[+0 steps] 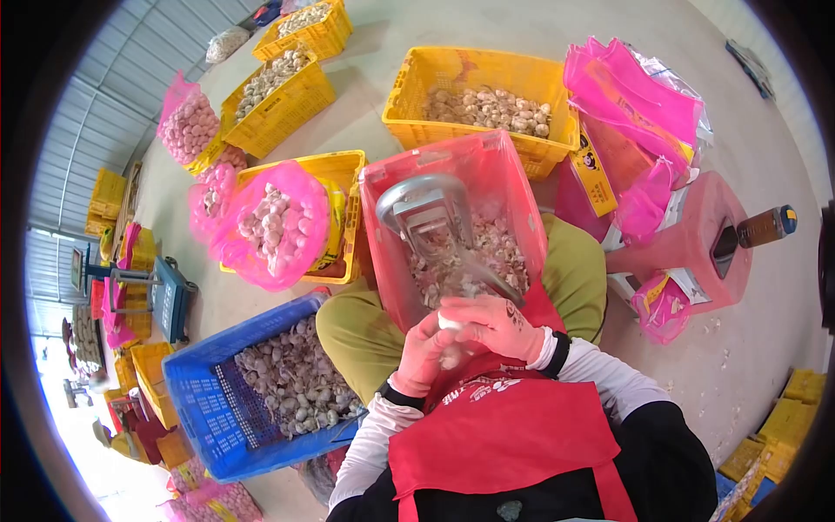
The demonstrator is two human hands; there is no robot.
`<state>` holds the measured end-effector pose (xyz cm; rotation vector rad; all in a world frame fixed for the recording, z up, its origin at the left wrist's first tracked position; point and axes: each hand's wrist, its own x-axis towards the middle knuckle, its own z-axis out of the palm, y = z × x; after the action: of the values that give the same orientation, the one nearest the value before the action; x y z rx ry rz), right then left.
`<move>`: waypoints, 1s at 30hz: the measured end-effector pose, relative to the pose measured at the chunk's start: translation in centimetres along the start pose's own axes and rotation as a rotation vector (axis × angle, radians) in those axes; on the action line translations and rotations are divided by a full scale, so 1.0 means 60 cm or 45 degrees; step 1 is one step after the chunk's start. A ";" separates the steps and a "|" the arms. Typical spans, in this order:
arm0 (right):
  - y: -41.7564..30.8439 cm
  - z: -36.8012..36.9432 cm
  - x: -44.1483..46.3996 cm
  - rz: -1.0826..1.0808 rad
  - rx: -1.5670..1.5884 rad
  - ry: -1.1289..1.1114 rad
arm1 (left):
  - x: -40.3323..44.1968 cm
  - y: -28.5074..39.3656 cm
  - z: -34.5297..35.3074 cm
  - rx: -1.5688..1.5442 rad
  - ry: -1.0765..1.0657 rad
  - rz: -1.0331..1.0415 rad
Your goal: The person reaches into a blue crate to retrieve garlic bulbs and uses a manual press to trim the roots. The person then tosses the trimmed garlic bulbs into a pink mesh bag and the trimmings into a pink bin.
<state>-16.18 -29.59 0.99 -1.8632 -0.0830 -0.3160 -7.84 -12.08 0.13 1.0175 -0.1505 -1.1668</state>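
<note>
My two hands, in pink gloves, meet over the near end of the red crate [389,261] between my knees. Fingers of my left hand [419,350] and my right hand [497,327] curl together around a white garlic bulb [450,322]. Just below it, another pale bulb shows partly between the hands; which hand bears it I cannot tell. A grey metal frame with a rounded top [424,193] stands in the crate beyond my hands. Loose garlic skins and scraps [503,248] lie around it.
At left, a blue crate [196,409] holds untrimmed garlic bulbs [291,378]. A pink mesh bag of white bulbs [277,228] sits in a yellow crate. Ahead is another yellow crate [487,65]. At right, a bottle [765,226] lies on a red stool [718,196].
</note>
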 end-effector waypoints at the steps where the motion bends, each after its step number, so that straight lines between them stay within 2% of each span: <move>1: -0.001 0.002 -0.002 -0.004 0.000 0.000 | -0.002 -0.001 0.005 0.019 0.032 0.039; 5: 0.010 0.016 -0.018 -0.052 0.031 0.084 | -0.009 0.006 0.018 0.039 -0.028 0.022; 7: 0.009 0.019 -0.027 -0.068 0.050 0.107 | -0.010 0.013 0.050 0.043 0.101 -0.003; 9: 0.005 0.020 -0.036 0.394 0.457 0.139 | 0.001 -0.016 0.047 0.108 0.139 0.039; 14: -0.003 0.008 -0.031 0.447 0.571 0.140 | 0.008 -0.025 0.045 0.152 0.131 0.032; 17: -0.005 -0.001 -0.031 0.452 0.580 0.068 | 0.015 -0.034 0.041 -0.011 0.307 0.097; 19: 0.002 -0.003 -0.033 0.450 0.609 0.018 | 0.012 -0.042 0.014 -0.020 0.258 0.027; 21: 0.011 0.000 -0.037 0.435 0.879 0.041 | 0.007 -0.051 0.001 -0.065 0.071 0.136; 24: 0.007 -0.011 -0.032 0.521 1.086 0.071 | -0.007 -0.009 0.063 -0.055 0.106 0.057; 25: 0.010 -0.017 -0.032 0.519 1.084 0.069 | -0.007 -0.008 0.059 -0.055 0.105 0.060; 27: 0.014 -0.026 -0.030 0.539 0.905 -0.077 | -0.008 -0.006 0.048 -0.062 -0.076 -0.064; 30: 0.009 -0.021 -0.022 0.523 0.806 -0.044 | -0.011 -0.002 0.043 0.037 -0.123 -0.053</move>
<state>-17.55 -30.84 0.51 -1.2170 0.1601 0.0339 -9.74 -13.04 1.77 0.9947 -0.2242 -1.2552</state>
